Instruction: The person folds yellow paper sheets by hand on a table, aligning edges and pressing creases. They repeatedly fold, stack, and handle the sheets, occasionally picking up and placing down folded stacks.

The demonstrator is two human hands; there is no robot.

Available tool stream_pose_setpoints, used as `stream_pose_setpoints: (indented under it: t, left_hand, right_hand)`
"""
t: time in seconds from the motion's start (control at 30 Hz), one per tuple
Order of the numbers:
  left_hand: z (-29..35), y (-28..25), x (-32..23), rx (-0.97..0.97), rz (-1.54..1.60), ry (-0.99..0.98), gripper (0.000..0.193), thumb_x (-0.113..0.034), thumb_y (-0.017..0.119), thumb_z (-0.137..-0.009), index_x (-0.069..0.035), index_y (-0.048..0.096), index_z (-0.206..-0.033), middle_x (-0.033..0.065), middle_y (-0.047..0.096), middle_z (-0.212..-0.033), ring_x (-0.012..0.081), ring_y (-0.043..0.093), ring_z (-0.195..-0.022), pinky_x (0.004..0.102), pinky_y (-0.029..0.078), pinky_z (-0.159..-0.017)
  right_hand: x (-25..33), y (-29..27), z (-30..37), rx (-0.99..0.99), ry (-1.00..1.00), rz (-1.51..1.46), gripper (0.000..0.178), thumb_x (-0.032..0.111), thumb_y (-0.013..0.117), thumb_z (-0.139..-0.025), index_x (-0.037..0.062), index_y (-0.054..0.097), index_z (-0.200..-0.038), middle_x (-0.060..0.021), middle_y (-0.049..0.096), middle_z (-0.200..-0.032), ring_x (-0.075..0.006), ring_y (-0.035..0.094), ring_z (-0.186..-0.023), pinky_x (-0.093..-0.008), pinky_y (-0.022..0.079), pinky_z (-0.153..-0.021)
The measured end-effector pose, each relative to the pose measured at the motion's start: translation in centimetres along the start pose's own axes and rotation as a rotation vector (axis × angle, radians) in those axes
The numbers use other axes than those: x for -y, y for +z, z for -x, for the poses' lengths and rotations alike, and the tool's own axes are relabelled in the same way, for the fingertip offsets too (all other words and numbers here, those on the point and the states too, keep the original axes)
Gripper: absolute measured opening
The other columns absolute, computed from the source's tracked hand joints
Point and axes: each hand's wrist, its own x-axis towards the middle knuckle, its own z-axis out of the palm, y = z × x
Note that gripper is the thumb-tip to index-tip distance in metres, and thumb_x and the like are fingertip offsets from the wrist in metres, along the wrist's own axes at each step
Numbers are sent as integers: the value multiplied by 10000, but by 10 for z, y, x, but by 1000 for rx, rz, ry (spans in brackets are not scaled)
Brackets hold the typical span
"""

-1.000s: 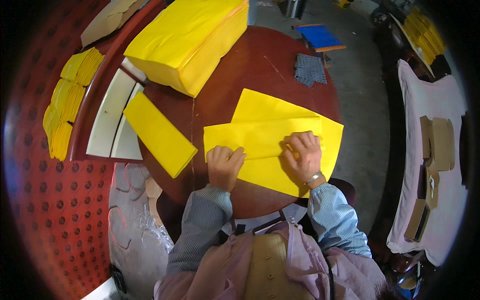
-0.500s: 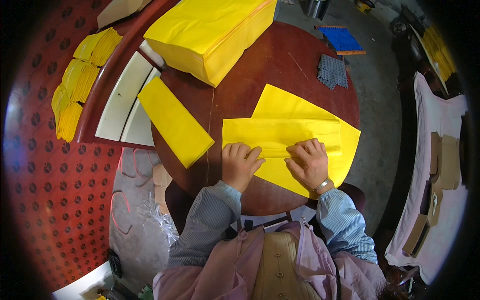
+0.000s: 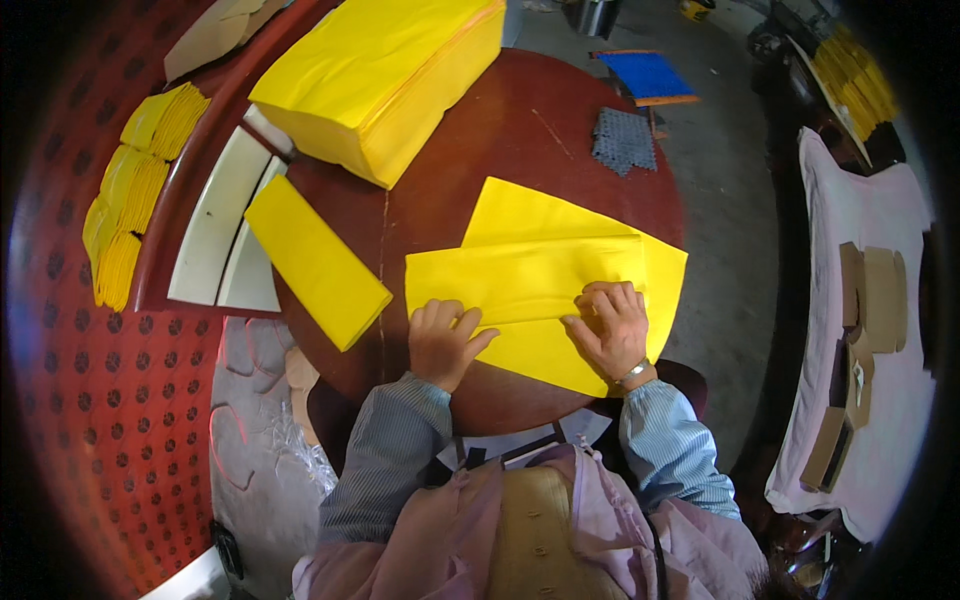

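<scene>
A yellow sheet (image 3: 540,352), which could be paper or thin cloth, lies on the round dark-red table. A folded band (image 3: 520,268) of it runs across its middle. My left hand (image 3: 441,343) has its fingers bent at the near left edge of this band, the thumb pointing right. On the band's right end is my right hand (image 3: 612,325), fingers curled and thumb apart, holding the near edge. The fingertips of both hands are partly hidden. Left of my hands rests a narrow folded yellow piece (image 3: 315,262), touched by neither hand.
A thick stack of yellow sheets (image 3: 375,85) stands at the table's far left. The table (image 3: 530,125) also carries a grey bumpy mat (image 3: 625,140) at the far right. Folded yellow bundles (image 3: 130,195) lie further left. Cardboard (image 3: 880,300) rests on pale cloth at right.
The whole view has shifted, so the table and sheets appear further left. Along the folded band my right hand has slid slightly right. My left hand stays at the band's left end.
</scene>
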Motion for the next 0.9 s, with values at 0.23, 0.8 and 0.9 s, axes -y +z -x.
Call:
stream_pose_setpoints:
  t: [0.23, 0.8, 0.9]
  left_hand:
    - [-4, 1, 3, -57, -2, 59, 360, -367, 906, -784, -101, 709, -923, 114, 659, -991, 355, 632, -1061, 514, 474, -951]
    - [10, -9, 12, -28, -27, -64, 170, -231, 788, -929, -91, 762, -1022, 96, 684, -970, 303, 636, -978, 463, 496, -886]
    - [5, -4, 7, -75, -42, -60, 186, -216, 776, -944, -78, 767, -1069, 124, 711, -1086, 323, 642, -1115, 456, 514, -984]
  right_hand:
    - [-12, -4, 5, -85, 62, 66, 228, 262, 787, -925, 88, 776, -1071, -90, 714, -1056, -295, 625, -984, -439, 470, -840]
    - [-36, -17, 9, -168, 160, 145, 159, 214, 793, -891, 75, 740, -949, -99, 695, -870, -286, 640, -833, -430, 485, -760]
    - [-42, -19, 13, -183, 207, 178, 135, 195, 784, -888, 75, 725, -907, -96, 685, -834, -285, 631, -807, -429, 474, -749]
